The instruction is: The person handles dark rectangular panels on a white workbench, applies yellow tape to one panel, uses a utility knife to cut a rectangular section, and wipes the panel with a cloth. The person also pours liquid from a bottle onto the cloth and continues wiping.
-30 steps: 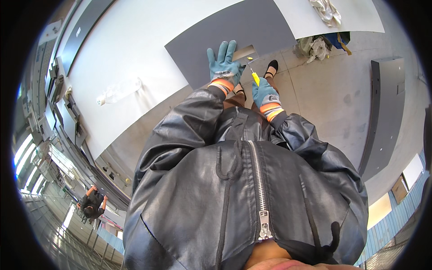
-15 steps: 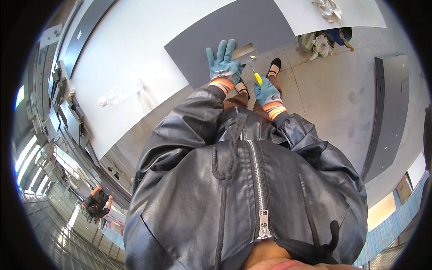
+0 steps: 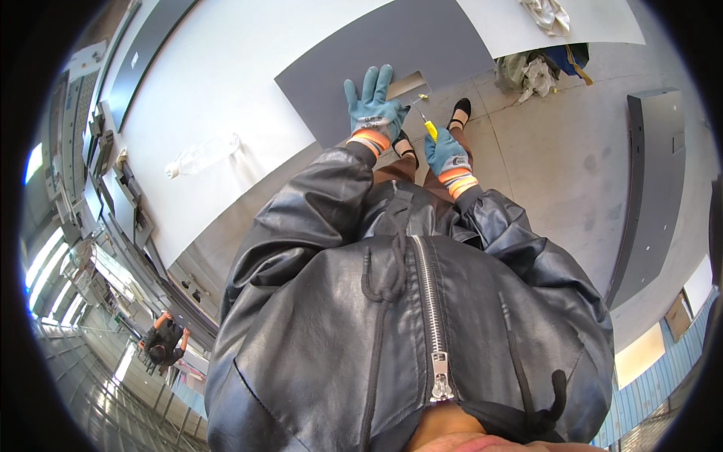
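A dark grey flat panel lies in front of me on a white surface, with a rectangular cutout near its close edge. My left hand, in a blue-grey coated glove with an orange cuff, rests flat on the panel just left of the cutout, its fingers spread. My right hand, gloved alike, is closed round a yellow-handled tool with a thin metal shaft. The shaft points at the panel's near edge, beside the cutout. A small yellow piece shows by its tip; whether they touch I cannot tell.
A clear plastic bottle lies on the white tabletop at left. A white cloth is at the far right, above crumpled bags. A long dark panel stands at right. Another person works at far left.
The yellow piece by the tool's tip has shifted very slightly and looks turned. My right hand has barely moved; my left hand stays on the panel.
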A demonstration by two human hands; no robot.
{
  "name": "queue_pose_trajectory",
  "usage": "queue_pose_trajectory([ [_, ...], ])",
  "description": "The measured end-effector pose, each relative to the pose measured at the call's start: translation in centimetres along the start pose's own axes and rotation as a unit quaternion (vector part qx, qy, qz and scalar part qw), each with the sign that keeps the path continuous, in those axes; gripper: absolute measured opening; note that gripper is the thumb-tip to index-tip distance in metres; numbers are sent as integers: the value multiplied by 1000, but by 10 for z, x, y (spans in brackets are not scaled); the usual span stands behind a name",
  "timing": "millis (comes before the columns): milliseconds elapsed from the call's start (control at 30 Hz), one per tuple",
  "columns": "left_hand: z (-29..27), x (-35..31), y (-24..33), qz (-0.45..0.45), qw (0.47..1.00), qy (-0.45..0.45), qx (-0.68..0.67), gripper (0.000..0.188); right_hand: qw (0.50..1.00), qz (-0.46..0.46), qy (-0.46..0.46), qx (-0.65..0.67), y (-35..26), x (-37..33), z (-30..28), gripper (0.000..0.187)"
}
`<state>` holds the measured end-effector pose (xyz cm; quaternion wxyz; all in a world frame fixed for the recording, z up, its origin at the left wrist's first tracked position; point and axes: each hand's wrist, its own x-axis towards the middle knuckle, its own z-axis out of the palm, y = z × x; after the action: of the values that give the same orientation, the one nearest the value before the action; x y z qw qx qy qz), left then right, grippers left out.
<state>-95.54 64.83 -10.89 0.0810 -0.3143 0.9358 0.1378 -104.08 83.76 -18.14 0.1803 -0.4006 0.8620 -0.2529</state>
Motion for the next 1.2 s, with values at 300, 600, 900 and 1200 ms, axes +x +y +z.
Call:
queue_pose_trajectory([
  [300, 7, 0, 2, 9, 999, 38, 30, 17, 990, 86, -110, -16, -11, 13, -13, 37],
  [600, -4, -6, -2, 1, 997, -36, 72, 28, 999, 19, -44, -9, 1, 2, 7, 27],
  [900, 6, -7, -5, 10, 1000, 14, -7, 34, 999, 12, -34, 15, 8, -4, 0, 26],
  [1200, -7, -1, 0, 19, 999, 28, 11, 20, 999, 16, -34, -21, 15, -4, 0, 29],
])
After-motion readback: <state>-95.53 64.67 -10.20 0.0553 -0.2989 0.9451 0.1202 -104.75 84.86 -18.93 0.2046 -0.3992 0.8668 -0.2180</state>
